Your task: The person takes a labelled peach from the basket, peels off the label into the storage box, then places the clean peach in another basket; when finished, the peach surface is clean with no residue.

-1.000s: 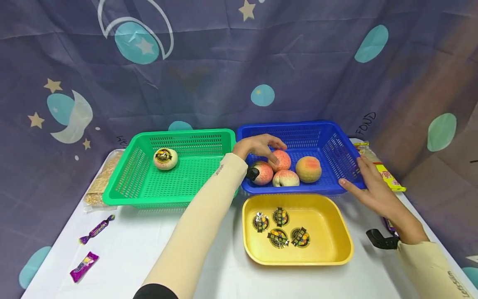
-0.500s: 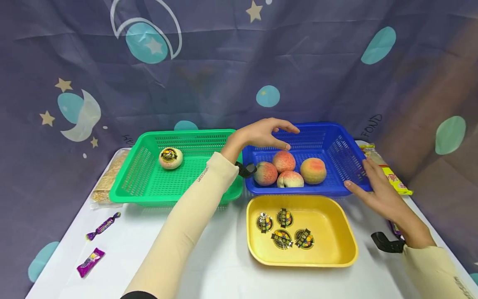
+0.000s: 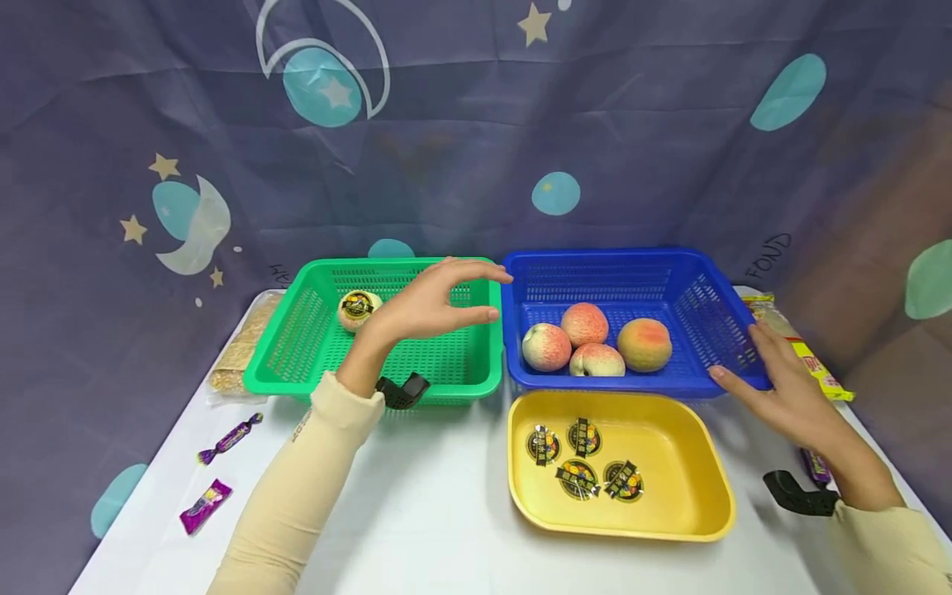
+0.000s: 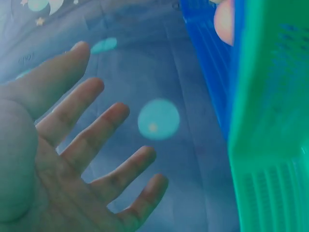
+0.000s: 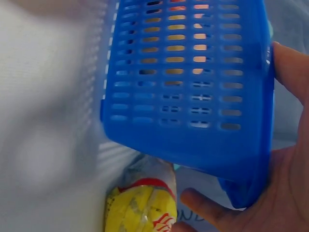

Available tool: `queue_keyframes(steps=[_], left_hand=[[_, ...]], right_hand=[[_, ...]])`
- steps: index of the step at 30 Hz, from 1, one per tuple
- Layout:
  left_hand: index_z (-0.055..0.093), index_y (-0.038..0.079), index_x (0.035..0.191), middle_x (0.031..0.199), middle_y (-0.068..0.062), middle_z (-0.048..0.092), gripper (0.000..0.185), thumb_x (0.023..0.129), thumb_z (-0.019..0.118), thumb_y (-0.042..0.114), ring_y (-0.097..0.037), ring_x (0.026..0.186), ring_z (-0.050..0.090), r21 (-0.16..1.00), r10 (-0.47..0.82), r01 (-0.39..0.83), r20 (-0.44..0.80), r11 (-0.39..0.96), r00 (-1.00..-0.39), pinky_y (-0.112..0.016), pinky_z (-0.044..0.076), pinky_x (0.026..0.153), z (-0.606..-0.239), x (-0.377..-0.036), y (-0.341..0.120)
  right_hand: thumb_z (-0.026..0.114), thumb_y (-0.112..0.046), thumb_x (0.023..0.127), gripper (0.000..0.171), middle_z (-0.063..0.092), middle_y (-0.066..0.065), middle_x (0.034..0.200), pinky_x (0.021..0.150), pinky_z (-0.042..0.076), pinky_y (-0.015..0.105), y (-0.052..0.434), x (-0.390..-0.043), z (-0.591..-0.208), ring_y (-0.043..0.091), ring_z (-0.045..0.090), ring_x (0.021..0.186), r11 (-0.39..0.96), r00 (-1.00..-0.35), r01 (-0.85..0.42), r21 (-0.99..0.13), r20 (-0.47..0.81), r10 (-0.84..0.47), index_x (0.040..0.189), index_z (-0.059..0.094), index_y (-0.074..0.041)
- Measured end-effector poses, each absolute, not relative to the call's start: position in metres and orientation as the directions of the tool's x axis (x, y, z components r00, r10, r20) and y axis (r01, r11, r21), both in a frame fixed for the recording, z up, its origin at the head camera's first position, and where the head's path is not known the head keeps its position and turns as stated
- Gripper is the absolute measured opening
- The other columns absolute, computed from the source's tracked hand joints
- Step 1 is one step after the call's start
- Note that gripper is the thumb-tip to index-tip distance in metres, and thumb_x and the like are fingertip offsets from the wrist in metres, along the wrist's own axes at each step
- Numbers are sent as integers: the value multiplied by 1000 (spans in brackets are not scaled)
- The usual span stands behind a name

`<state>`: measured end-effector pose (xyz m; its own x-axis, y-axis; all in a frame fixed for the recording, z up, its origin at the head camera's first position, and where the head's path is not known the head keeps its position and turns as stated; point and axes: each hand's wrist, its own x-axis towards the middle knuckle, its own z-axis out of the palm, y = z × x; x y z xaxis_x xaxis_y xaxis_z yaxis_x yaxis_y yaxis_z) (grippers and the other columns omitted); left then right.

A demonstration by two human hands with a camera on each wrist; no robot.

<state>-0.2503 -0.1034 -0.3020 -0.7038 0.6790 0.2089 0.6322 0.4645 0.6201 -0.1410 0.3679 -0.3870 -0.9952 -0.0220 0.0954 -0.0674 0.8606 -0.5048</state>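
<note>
My left hand (image 3: 424, 306) hovers over the green basket (image 3: 461, 390), fingers spread and nothing held; its palm shows in the left wrist view. Beneath it a pale peach (image 3: 360, 311) with a black-and-gold round sticker lies in that basket, partly hidden by the hand. My right hand (image 3: 796, 405) rests against the right front corner of the blue basket (image 3: 669, 383), thumb on the front rim and fingers along the side. Inside the blue basket sit several peaches, among them a red one (image 3: 584, 323) and a yellowish one (image 3: 644, 345).
A yellow tray (image 3: 669, 471) in front of the blue basket holds several round stickers (image 3: 578, 479). Purple-wrapped candies (image 3: 206, 506) lie at the left. Beside the baskets are a bag of grains (image 3: 241, 355) and a yellow packet (image 3: 821, 372). A patterned curtain (image 3: 461, 124) hangs behind.
My left hand has risen out of the blue basket with nothing in it and moved left over the green basket. The right hand keeps its place on the blue basket. The view has shifted slightly left.
</note>
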Motion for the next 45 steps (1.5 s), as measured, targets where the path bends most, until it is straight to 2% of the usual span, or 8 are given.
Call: queue_keyframes(steps=[6,10,17,24,27,36,39,45], left_hand=[[63,25,139,152,3,55,45,95,73,33,-23,144,42,638,514,567,296,521,-805,-53,36,117,-321,-232,-161],[62,26,140,154,2,52,47,94,74,30,-26,147,38,657,386,500,325,564,-863,-57,35,115,-333,-220,-195],[59,18,144,157,-6,48,56,92,76,30,-38,151,29,624,231,415,358,662,-905,-70,22,116,-358,-208,-248],[40,24,157,168,-6,30,79,90,71,51,-39,158,11,546,148,248,221,800,-964,-80,9,111,-371,-194,-290],[33,25,161,170,-8,25,86,89,69,58,-42,157,9,514,117,186,164,837,-979,-81,11,106,-376,-191,-303],[16,20,165,171,-14,17,111,82,71,68,-51,155,5,476,81,85,28,876,-996,-73,15,105,-384,-193,-322],[14,19,165,171,-15,15,118,77,75,69,-50,156,-1,481,71,64,5,874,-997,-76,11,107,-387,-195,-326],[11,15,165,173,-11,9,124,75,78,68,-48,157,-7,480,70,54,-16,876,-997,-78,8,108,-392,-199,-329]], right_hand=[[55,-40,102,85,7,36,165,108,8,84,369,-144,-382,68,11,143,867,-994,-70,-493,108,-19,160,13,5],[58,-40,101,81,16,35,163,97,13,84,367,-148,-379,69,18,133,882,-990,-66,-466,144,2,158,23,6],[60,-38,99,81,20,37,161,90,13,79,355,-155,-377,68,19,127,882,-974,-84,-463,224,25,157,25,7],[65,-33,98,79,24,38,159,98,9,79,332,-165,-366,66,16,136,863,-957,-155,-480,290,-10,156,29,5],[67,-30,97,77,23,35,162,108,2,80,319,-169,-359,65,14,141,850,-948,-197,-488,316,-38,156,31,4],[69,-30,96,78,25,28,165,111,-4,83,283,-178,-343,58,14,146,796,-941,-293,-530,307,-142,159,32,-4],[70,-29,96,75,30,28,163,112,1,83,271,-182,-338,56,18,146,776,-937,-316,-546,307,-165,159,34,-8],[70,-27,97,67,43,22,157,106,30,74,242,-192,-328,43,32,141,713,-934,-350,-608,280,-219,156,42,-12]])
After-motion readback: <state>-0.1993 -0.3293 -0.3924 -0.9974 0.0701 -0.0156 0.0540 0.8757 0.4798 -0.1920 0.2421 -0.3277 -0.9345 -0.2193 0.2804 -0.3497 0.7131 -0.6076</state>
